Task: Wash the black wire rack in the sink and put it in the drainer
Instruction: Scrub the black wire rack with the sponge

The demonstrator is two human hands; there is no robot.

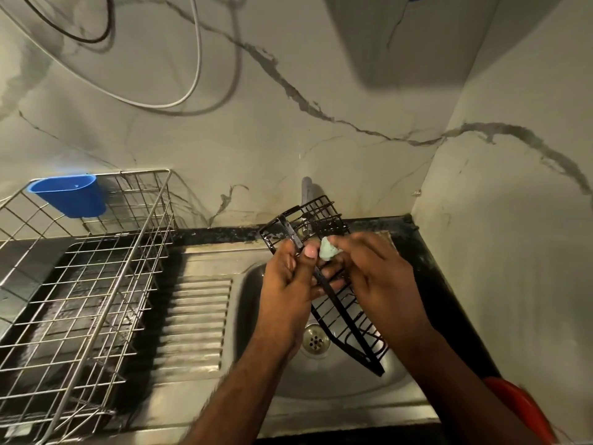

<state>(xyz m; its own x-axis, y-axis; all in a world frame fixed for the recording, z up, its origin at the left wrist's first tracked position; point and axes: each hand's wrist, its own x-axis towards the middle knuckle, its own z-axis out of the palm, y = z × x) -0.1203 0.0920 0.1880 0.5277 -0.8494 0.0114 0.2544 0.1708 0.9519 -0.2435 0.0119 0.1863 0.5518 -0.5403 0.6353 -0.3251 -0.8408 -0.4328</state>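
Forearms fill the bottom of my view, both reaching up over the sink. I see the black wire rack held above the basin, tilted on a long slant: its far end rises in front of the tap, its near end dips low over the bowl, just right of the drain. It looks like a narrow basket of thin black bars with a flat black strap running along one side, and it shines wet. My left hand grips that strap, thumb on top and fingers curled beneath. My right hand pinches a small pale green scrubber and presses it on the rack near the left thumb. Off to the left, well apart, the steel wire drainer stands on the dark counter, a blue cup hooked on its back rim. Between drainer and bowl lies the ribbed draining board, bare steel. To the right, the wall corner closes in near the basin's edge. Something red sits at the lower right.
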